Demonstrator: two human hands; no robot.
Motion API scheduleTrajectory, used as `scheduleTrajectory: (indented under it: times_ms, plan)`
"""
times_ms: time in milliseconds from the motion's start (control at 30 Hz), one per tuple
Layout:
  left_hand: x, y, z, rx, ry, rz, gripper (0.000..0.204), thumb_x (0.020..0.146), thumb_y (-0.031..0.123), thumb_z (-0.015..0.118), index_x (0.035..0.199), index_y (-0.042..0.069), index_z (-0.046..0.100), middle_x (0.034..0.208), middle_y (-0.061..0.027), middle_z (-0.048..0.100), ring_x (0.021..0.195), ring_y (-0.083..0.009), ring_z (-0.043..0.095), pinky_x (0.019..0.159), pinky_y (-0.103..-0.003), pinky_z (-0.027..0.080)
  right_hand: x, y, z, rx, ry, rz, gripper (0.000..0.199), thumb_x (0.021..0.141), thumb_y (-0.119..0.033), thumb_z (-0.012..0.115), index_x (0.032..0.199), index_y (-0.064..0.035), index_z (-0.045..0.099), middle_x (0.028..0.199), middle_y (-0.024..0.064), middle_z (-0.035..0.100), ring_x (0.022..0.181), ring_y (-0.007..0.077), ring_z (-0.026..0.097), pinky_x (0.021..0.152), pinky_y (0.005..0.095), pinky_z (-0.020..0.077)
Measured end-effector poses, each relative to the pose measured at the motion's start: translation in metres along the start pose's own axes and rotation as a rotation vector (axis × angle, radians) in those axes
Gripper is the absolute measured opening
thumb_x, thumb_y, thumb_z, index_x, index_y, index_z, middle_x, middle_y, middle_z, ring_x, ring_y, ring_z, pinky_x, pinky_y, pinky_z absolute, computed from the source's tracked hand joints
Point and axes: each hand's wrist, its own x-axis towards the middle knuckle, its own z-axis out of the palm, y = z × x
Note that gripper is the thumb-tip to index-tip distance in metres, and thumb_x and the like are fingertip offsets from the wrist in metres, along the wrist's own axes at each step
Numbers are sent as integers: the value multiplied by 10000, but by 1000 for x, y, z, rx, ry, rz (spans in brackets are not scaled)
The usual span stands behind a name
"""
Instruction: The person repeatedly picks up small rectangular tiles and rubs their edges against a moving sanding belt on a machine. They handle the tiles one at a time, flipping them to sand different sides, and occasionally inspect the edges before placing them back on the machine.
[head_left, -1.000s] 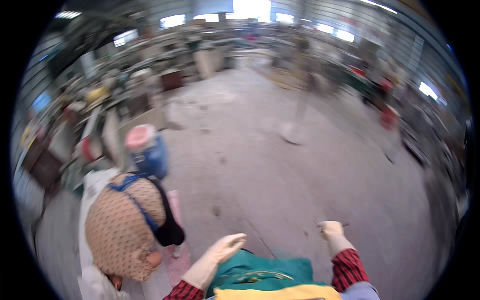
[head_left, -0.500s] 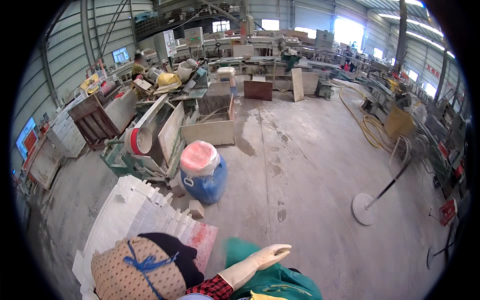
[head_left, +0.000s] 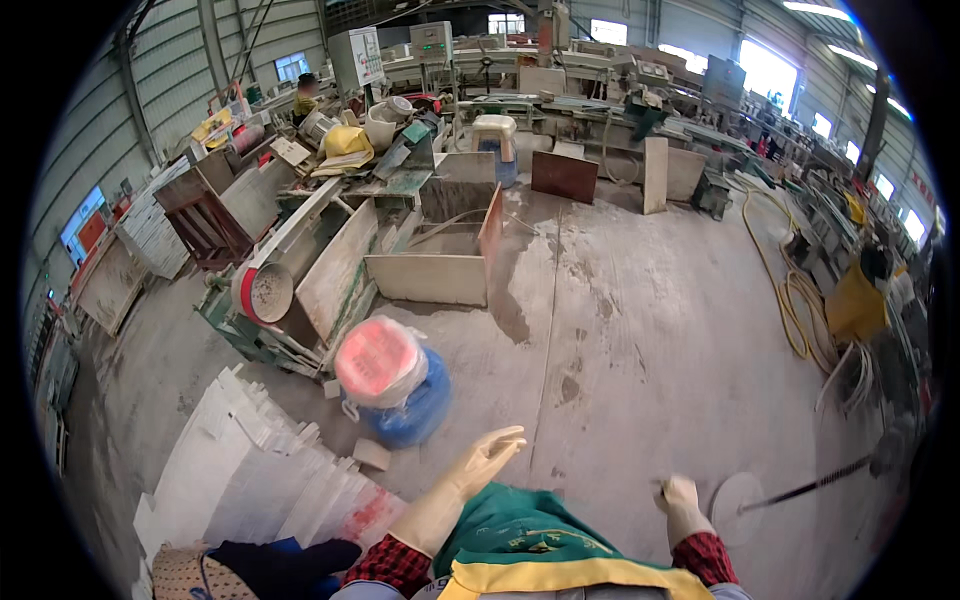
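A grey concrete floor (head_left: 640, 350) carries everything near the hands. At its near left, white stone strips (head_left: 240, 440) already lie side by side in a wide fan, some ends jutting unevenly, red staining near the right end; which of them are finished or left cannot be told. The hands seem to be between handling steps, as neither touches the strips.

Right of the strips, toward the middle of the floor, stands a blue plastic drum (head_left: 425, 400), rounded and scuffed, its pinkish-red top wrapped in clear film. A green apron (head_left: 530, 525) with yellow trim hangs between the arms.

The left hand (head_left: 482, 466), in a cream rubber glove, has an open, empty-looking grip, near the drum but apart from it. The right hand (head_left: 684, 497), gloved alike, is curled closed beside a pale round stand base (head_left: 738, 500).

Smallest are a pale block (head_left: 372, 454) just below the drum and a dark tip (head_left: 660, 490) at the right fingers; whether the grip holds it cannot be told.
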Motion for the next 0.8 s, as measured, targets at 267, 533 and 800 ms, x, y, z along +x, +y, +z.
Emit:
scheduleTrajectory:
  times_ms: [267, 533, 800]
  plan:
    - [233, 67, -24, -348, -12, -380, 467, 1025, 415, 513, 1356, 92, 575, 1260, -83, 661, 1032, -174, 659, 942, -345, 530, 280, -193, -255, 894, 520, -677, 308, 789, -14, 616, 1084, -47, 699, 722, 77, 619, 644, 271, 560, 613, 363, 478]
    - [484, 117, -21, -747, -364, -425, 590, 1037, 527, 404, 1416, 77, 459, 1318, -76, 590, 1102, -175, 621, 951, -313, 521, 442, -226, -341, 538, 299, -1152, 309, 809, -74, 657, 1116, -66, 633, 1009, 78, 611, 831, 273, 580, 766, 395, 503]
    - [723, 98, -60, -1053, 34, -207, 343, 946, 126, 678, 1275, 68, 597, 1133, -78, 682, 1007, -186, 668, 883, -332, 572, 676, -142, -340, 519, 397, -726, 206, 823, -98, 645, 1023, -66, 608, 711, 148, 623, 690, 369, 632, 605, 454, 499]
